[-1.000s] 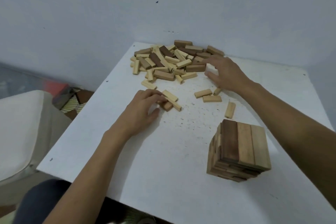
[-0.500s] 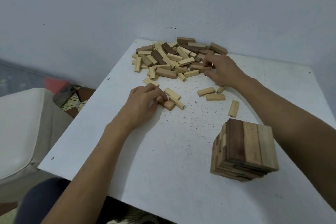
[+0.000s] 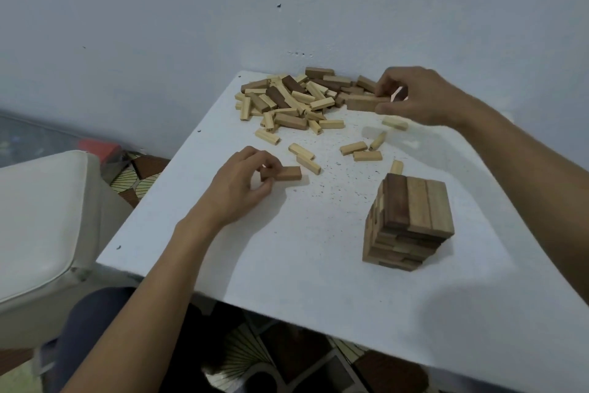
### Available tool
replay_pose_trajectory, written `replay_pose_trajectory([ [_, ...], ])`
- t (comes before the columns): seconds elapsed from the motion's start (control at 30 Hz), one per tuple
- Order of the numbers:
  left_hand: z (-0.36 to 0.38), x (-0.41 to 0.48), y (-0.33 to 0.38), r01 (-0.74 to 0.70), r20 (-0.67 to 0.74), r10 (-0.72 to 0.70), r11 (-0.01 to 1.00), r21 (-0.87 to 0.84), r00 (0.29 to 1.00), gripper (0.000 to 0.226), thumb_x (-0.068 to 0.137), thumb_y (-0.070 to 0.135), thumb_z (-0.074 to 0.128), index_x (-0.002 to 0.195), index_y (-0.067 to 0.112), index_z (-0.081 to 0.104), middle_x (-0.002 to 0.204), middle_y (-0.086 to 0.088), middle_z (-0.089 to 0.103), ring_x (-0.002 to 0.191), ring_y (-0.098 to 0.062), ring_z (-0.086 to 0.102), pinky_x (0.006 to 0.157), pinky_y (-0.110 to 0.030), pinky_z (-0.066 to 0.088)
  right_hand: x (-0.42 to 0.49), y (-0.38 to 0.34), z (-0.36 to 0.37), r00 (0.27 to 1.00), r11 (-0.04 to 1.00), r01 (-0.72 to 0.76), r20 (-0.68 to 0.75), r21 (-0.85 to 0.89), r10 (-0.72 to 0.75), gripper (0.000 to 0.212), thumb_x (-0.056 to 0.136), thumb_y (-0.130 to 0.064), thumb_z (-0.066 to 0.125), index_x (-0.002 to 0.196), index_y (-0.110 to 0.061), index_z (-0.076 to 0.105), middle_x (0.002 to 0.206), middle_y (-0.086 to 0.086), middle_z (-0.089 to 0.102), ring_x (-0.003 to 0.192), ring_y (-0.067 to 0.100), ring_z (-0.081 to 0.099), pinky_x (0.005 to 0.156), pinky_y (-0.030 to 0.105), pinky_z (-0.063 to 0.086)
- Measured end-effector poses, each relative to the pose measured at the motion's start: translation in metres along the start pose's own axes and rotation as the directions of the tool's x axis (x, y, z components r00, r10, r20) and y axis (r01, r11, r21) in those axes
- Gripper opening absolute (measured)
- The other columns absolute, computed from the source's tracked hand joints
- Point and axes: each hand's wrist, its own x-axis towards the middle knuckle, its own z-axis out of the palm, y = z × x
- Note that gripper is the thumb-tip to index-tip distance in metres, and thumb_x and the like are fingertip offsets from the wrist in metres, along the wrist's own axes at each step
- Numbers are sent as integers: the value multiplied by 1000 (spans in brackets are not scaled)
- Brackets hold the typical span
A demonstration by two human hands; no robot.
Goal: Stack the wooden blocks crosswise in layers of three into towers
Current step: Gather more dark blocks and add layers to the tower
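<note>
Our left grip (image 3: 239, 185), left of centre, pinches one end of the near block (image 3: 283, 173) between the thumb and curled fingers. This reddish-brown block lies level, its free end pointing right. We cannot tell whether it rests on the bench (image 3: 287, 281) or hangs just over it.

Our right grip (image 3: 420, 96), at the upper right, is clamped on the far block (image 3: 363, 103), with fingers over the top and the thumb at the near side. This brown block is held level, its free end pointing left, at the right edge of the pile (image 3: 293, 99).

The pile sits at upper centre, a jumble of pale and dark blocks at the far edge of the bench, against the wall (image 3: 159, 26). Loose blocks (image 3: 353, 148) are scattered below it, between the two grips.

The tower (image 3: 411, 217) stands right of centre, well apart from both grips. Its top layer is three blocks side by side, one dark and two lighter. The layers beneath run crosswise and sit slightly out of line. A pale block (image 3: 396, 166) lies just behind the tower, partly hidden by it.

The white bench is flecked with dark specks around its middle. At the left edge of the frame we see a white cushion (image 3: 38, 217), with patterned floor (image 3: 134, 176) beside it.
</note>
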Motion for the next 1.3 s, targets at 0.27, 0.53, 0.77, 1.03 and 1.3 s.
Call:
replay_pose_trajectory([
  [0.27,-35,-38,8,13,-67,-17,998,-63,998,17,91,16,68,106,23,65,105,9,63,94,0,57,86,-21,46,-54,-110,-30,985,989,136,116,-53,-129,20,89,-24,72,106,-23,62,107,-7,62,93,9,62,78,30,45],
  [0.53,-43,-68,4,70,-71,-80,989,-131,994,15,91,17,68,100,28,65,103,9,63,93,-3,60,89,-27,47,-104,-167,54,971,975,213,126,-70,-203,14,91,-15,66,103,-21,60,99,-3,62,84,12,54,74,31,41],
  [0.77,-29,-85,-9,101,-10,-102,992,-77,995,13,91,16,69,102,23,68,102,6,60,90,1,59,87,-31,48,-125,-150,151,986,991,74,142,109,-89,15,92,-10,60,104,-18,58,91,-7,55,78,10,47,67,25,35],
  [1.03,-20,-92,-16,74,29,-72,994,-81,997,13,92,20,66,102,24,71,103,4,64,94,-9,60,86,-38,50,-126,-132,176,998,972,35,41,231,-45,17,92,-11,63,108,-18,61,103,-5,50,80,7,50,75,21,41],
  [1.3,-21,-94,-15,10,104,-3,997,-72,995,34,94,35,50,124,36,66,123,6,57,110,-10,57,94,-38,49,-130,-126,194,992,969,88,-114,232,-62,19,91,-7,64,107,-17,61,108,1,45,87,-1,52,81,10,43],
])
